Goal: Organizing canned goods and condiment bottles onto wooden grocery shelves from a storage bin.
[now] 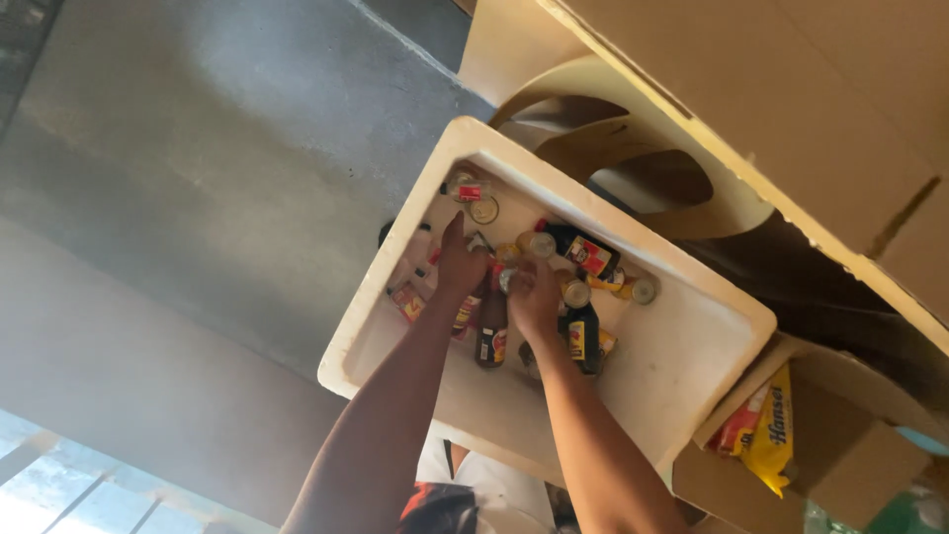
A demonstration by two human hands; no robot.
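Both hands inside white foam box [682, 366] among small bottles. Left hand [461, 265] flat on bottles, fingers pressed together. Right hand [535, 297] curled on dark bottle [581, 336]; its long axis runs along the forearm, cap away from the wrist. Grip unclear.

views: one, head-worn | faces: down along both forearms into a white foam box [682, 381] of bottles [492, 331] | tilt: frame rolled, box edges run diagonally | range: close, arm's length, box fills the centre | edges: grey floor [198, 178] at left, cardboard boxes [840, 119] at right
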